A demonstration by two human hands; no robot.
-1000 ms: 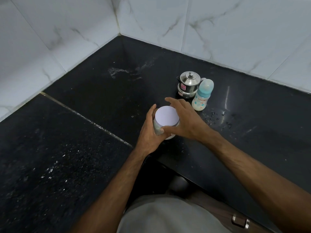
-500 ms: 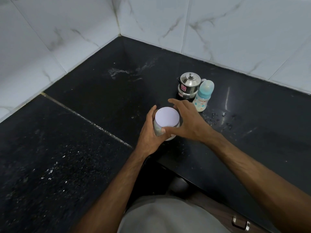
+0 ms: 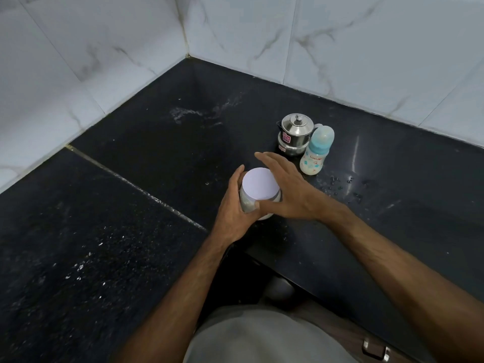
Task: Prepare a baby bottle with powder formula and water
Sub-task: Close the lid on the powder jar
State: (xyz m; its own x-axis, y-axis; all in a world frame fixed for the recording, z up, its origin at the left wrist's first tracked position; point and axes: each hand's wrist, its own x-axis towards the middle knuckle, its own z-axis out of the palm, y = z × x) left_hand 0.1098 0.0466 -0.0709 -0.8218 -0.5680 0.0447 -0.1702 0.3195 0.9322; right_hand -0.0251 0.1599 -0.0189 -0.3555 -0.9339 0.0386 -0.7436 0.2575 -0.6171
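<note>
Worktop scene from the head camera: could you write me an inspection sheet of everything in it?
Surface: black stone counter, pale specks and smears, droplets near the bottle.
Job's things: jar with white lid, powder inside; baby bottle, capped, milky content low down; steel lidded pot beside it, apparently touching.
Clutter: nothing seen.
Grips: left hand holds the jar's side; right hand spans the lid, thumb on its near edge, fingers spread over the far side.
Cables: nothing seen.
Surroundings: white marbled wall tiles; drawer handle below.
</note>
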